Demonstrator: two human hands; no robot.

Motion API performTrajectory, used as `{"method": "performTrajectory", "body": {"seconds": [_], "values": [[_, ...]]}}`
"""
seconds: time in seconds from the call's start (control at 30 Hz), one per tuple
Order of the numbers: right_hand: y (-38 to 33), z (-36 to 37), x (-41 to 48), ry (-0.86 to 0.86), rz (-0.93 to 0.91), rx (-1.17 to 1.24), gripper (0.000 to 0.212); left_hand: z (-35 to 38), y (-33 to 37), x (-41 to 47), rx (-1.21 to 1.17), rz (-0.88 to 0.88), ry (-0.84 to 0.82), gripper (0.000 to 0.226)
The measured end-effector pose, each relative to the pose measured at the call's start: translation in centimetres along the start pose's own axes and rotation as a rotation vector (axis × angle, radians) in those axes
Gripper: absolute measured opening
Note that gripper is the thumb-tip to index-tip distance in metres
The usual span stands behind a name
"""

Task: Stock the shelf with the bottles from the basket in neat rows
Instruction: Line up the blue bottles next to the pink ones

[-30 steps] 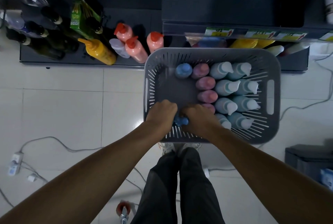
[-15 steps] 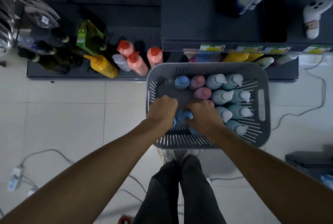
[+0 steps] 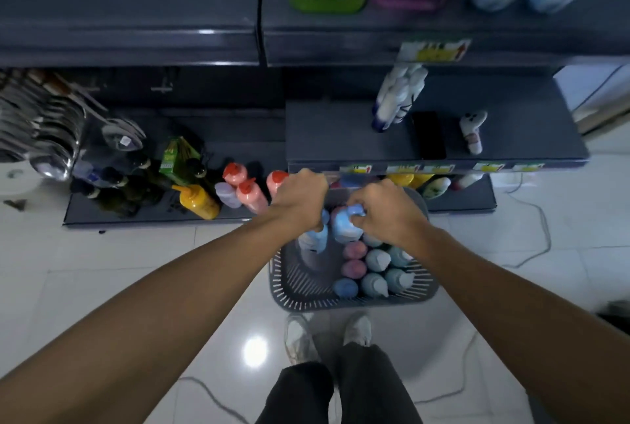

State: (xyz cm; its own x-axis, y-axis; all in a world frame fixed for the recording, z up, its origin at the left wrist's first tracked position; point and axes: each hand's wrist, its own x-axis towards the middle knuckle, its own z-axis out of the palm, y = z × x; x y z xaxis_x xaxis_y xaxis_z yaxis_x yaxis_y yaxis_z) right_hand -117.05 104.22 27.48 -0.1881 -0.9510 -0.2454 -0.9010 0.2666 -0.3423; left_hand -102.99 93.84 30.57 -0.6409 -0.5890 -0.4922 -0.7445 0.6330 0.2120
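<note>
— White floor tiles [image 3: 102, 287], dark shelving along the wall, and the grey basket [image 3: 341, 304] sitting on the floor just in front of the person's shoes. What's in hand?

— Two blue bottles. The left hand [image 3: 300, 198] is closed around the neck of one blue bottle [image 3: 315, 239], which hangs below the fist above the basket's far left part. The right hand [image 3: 388, 212] is wrapped round the top of the second blue bottle [image 3: 344, 227], its fingers [image 3: 358, 219] curled tight over the cap.

— And the rest?

— Pink, blue and pale teal bottles stand upright in the near and right part of the basket. The left part looks bare.

— Where should these two go?

— My guess is the middle shelf [image 3: 341, 137] just beyond the basket. It carries only a white bottle [image 3: 395, 100], a dark flat thing and a small white item, so there is room.

— How to do it well?

— Lift both clear of the basket rim before swinging forward. A grip by the neck lets the body swing, so I would carry them slowly. Set each base down flat, well back, side by side and touching, caps facing alike, so later bottles can line up in front. The bottom shelf beside the basket is crowded with red-capped bottles [image 3: 245, 192]; best keep clear of those.
</note>
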Motion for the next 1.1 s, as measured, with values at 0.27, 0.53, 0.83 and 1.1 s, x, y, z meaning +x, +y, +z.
{"method": "performTrajectory", "body": {"seconds": [0.27, 0.53, 0.83, 1.1], "values": [[-1.0, -10.9, -2.8, 0.166, -0.018, -0.014, 0.027, -10.2, 4.3, -3.4, 0.029, 0.111, 0.153, 0.044], [-1.3, -20.4, -6.6, 0.351, -0.073, -0.043, 0.023, -17.9, 9.0, -6.0, 0.102, 0.218, 0.258, 0.039], [-0.3, -28.2, -10.0, 0.411, 0.033, -0.074, 0.02, -24.1, 13.6, -8.8, 0.157, 0.341, 0.398, 0.036], [3.2, -33.8, -10.5, 0.45, 0.053, -0.051, 0.022, -27.0, 17.9, -7.7, 0.134, 0.401, 0.459, 0.03]]}}
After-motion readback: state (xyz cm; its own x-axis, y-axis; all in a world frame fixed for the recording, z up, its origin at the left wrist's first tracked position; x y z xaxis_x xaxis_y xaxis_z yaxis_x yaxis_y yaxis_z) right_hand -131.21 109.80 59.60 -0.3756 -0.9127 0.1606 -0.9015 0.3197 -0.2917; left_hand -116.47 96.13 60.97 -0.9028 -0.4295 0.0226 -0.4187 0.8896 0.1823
